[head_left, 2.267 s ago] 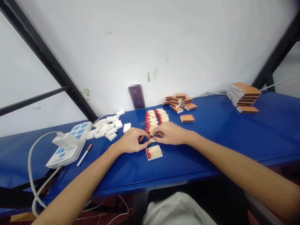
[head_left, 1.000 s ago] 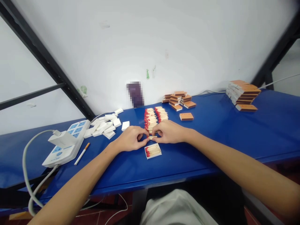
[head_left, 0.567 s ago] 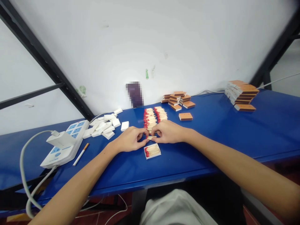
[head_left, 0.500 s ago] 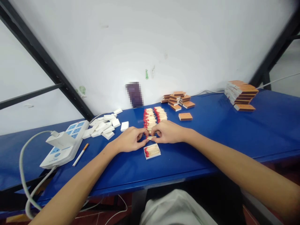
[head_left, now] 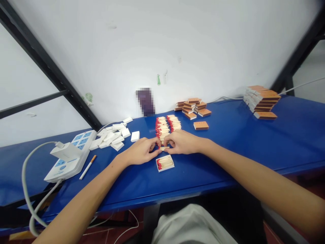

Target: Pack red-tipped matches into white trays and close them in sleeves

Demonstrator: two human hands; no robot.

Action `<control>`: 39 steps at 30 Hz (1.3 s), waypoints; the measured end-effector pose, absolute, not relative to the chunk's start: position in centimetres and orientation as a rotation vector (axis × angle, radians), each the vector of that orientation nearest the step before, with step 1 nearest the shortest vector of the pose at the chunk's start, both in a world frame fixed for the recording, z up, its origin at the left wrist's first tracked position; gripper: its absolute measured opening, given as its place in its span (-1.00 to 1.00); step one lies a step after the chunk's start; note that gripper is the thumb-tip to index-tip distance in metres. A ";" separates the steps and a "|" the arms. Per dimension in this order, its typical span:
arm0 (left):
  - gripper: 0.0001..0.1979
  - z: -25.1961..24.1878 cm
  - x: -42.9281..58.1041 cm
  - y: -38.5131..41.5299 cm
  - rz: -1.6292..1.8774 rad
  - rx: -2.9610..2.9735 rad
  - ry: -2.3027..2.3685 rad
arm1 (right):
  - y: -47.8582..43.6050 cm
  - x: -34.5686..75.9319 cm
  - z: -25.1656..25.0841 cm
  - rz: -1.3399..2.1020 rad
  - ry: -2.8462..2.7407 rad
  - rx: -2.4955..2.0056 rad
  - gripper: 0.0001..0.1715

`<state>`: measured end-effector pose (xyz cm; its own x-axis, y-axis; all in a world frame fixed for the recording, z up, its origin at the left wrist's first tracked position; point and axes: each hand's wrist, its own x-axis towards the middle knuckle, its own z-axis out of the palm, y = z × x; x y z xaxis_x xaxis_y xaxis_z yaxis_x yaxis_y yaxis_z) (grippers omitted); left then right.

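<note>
Between my two hands lies a small bunch of red-headed matches (head_left: 164, 148), just in front of the match rows. My left hand (head_left: 144, 149) pinches its red-head end between thumb and fingers. At the plain stick end, my right hand (head_left: 179, 142) closes thumb and fingers in the same way. Right behind the fingers, two long rows of matches, a left row (head_left: 161, 128) and a right row (head_left: 174, 122), lie with heads to the left. Nearer me sits an open white matchbox tray (head_left: 165, 163) partly filled with matches.
White box trays (head_left: 111, 137) lie heaped at left, beside a cigarette (head_left: 87, 167) and a power strip (head_left: 73, 159) with a plugged-in charger. Brown matchboxes (head_left: 194, 107) are piled behind on the right, with a taller stack (head_left: 262, 100) farther right. A pixelated dark object (head_left: 146, 102) leans on the wall.
Almost nothing differs. Both hands keep their pinch on the matches; the whole view has shifted very slightly.
</note>
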<state>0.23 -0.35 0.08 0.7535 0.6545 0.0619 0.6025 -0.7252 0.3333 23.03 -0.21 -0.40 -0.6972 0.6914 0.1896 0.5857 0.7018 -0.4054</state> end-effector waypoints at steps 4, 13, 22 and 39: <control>-0.78 0.1 0.4 -0.4 0.239 2.629 0.962 | -0.1 22.9 -0.4 0.509 -2.575 -1.028 -0.83; -0.83 -0.1 0.4 -0.5 0.228 2.659 0.958 | -0.1 22.9 -0.4 0.528 -2.590 -1.045 -0.88; -0.85 -0.3 0.4 -0.4 0.220 2.722 0.980 | -0.3 22.8 -0.2 0.467 -2.606 -1.065 -0.87; -0.81 -0.1 0.6 -0.5 0.182 2.763 0.976 | -0.2 22.9 -0.3 0.499 -2.612 -1.053 -0.85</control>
